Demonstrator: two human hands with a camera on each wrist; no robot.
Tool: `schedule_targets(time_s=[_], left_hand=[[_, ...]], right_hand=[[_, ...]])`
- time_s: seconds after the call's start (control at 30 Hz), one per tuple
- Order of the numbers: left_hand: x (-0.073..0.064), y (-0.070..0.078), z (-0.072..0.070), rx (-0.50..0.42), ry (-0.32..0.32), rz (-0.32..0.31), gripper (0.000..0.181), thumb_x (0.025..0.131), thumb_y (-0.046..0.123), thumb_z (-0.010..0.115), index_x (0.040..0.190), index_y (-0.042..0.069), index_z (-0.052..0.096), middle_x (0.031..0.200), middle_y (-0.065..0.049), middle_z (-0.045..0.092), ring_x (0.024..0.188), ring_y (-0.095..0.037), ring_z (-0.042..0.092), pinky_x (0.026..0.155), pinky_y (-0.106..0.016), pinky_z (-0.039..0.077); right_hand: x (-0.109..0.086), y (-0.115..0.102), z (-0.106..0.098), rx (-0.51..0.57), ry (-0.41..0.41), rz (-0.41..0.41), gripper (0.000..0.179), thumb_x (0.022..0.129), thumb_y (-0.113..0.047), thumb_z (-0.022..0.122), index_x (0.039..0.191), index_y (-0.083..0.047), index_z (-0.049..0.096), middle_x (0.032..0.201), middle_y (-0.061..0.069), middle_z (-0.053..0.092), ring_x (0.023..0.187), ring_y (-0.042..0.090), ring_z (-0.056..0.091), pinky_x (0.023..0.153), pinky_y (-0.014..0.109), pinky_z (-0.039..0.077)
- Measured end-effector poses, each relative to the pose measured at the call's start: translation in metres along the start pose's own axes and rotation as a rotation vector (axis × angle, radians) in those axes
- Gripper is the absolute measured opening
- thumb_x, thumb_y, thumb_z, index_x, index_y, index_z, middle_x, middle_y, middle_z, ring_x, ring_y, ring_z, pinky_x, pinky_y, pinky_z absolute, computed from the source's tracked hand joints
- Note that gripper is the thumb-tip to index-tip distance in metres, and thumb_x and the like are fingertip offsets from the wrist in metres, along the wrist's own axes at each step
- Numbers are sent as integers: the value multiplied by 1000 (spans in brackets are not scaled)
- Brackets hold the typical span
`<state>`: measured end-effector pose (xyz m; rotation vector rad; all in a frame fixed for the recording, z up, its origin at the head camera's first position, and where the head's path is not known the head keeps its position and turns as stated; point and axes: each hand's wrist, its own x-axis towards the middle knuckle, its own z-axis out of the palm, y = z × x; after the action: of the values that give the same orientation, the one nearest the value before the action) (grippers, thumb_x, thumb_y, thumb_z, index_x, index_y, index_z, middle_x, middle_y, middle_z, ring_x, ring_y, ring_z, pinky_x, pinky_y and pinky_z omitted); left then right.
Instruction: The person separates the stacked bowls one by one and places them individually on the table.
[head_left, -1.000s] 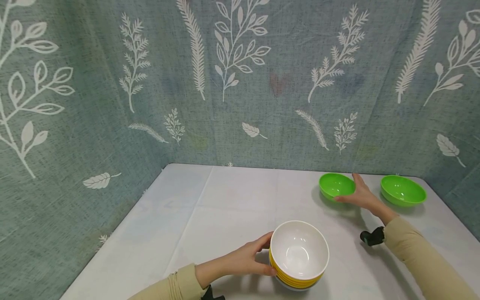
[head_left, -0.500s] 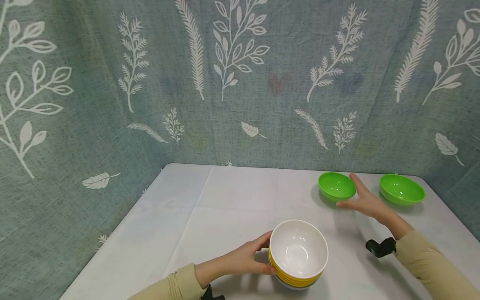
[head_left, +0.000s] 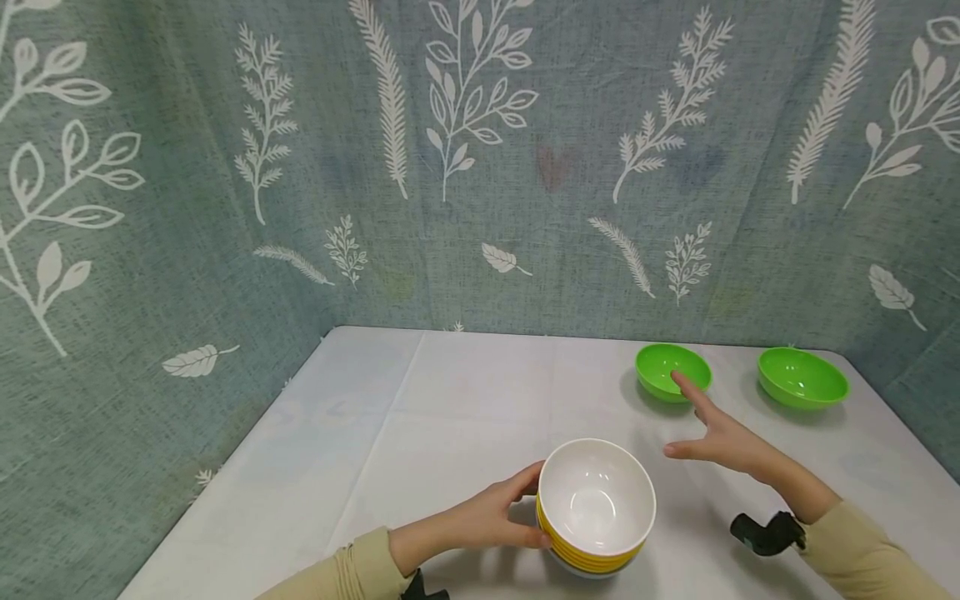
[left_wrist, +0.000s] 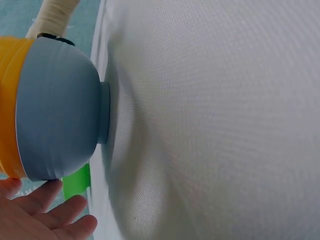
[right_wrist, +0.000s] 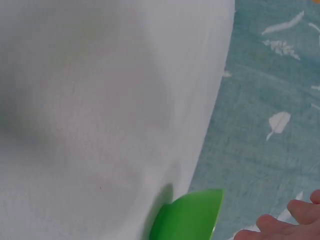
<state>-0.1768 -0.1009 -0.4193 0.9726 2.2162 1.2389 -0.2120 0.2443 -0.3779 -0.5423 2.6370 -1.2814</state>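
Observation:
A stack of nested bowls (head_left: 597, 498) stands on the table, white inside at the top with yellow outer rims below. Its lowest bowl (left_wrist: 62, 107) is blue-grey in the left wrist view. My left hand (head_left: 491, 518) rests against the left side of the stack, thumb toward the front and fingers behind. In the left wrist view those fingers look loosely extended. My right hand (head_left: 723, 437) hangs over the table with thumb and fingers spread, holding nothing. Just beyond it sits a small green bowl (head_left: 660, 375), apart from the hand in the right wrist view.
A larger green bowl (head_left: 802, 379) stands near the back right corner of the white-covered table (head_left: 450, 400). Grey-green curtains (head_left: 480, 250) with white leaf prints rise behind and at the sides. Black wrist cameras (head_left: 767, 533) sit at the sleeves.
My right hand has let go of the small green bowl and drawn back toward me, fingers still spread. The left hand and the stack have stayed put.

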Motion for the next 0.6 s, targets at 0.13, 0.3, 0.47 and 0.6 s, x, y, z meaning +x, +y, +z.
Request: schedule_targets(time_s=[0.13, 0.3, 0.47, 0.6], left_hand=[[0, 0, 1, -2, 7, -2, 80, 78, 35, 70, 143, 31, 23, 140, 10, 41, 123, -7, 43, 102, -40, 36], [-1, 0, 1, -10, 17, -9, 80, 78, 27, 71, 143, 33, 25, 139, 10, 41, 122, -6, 42, 102, -38, 35], [-1, -1, 1, -26, 8, 0, 80, 78, 36, 70, 143, 33, 24, 140, 10, 40, 123, -7, 43, 102, -40, 35], [-1, 0, 1, -21, 6, 1, 80, 78, 33, 70, 143, 33, 23, 140, 10, 39, 123, -8, 42, 102, -43, 34]], right_hand=[[-7, -4, 10, 18, -19, -49, 102, 76, -19, 73, 147, -5, 1, 148, 31, 2, 125, 60, 10, 93, 71, 22], [-14, -11, 21, 83, -92, -87, 98, 76, -16, 73, 146, -2, 5, 146, 33, 7, 126, 59, 11, 95, 69, 22], [-22, -11, 32, 105, -145, -173, 94, 76, -17, 74, 147, -8, 11, 148, 25, 15, 136, 18, 25, 105, 37, 32], [-28, -10, 41, 102, -188, -230, 90, 79, -25, 72, 148, -17, 15, 150, 15, 19, 134, 28, 29, 98, 17, 33]])
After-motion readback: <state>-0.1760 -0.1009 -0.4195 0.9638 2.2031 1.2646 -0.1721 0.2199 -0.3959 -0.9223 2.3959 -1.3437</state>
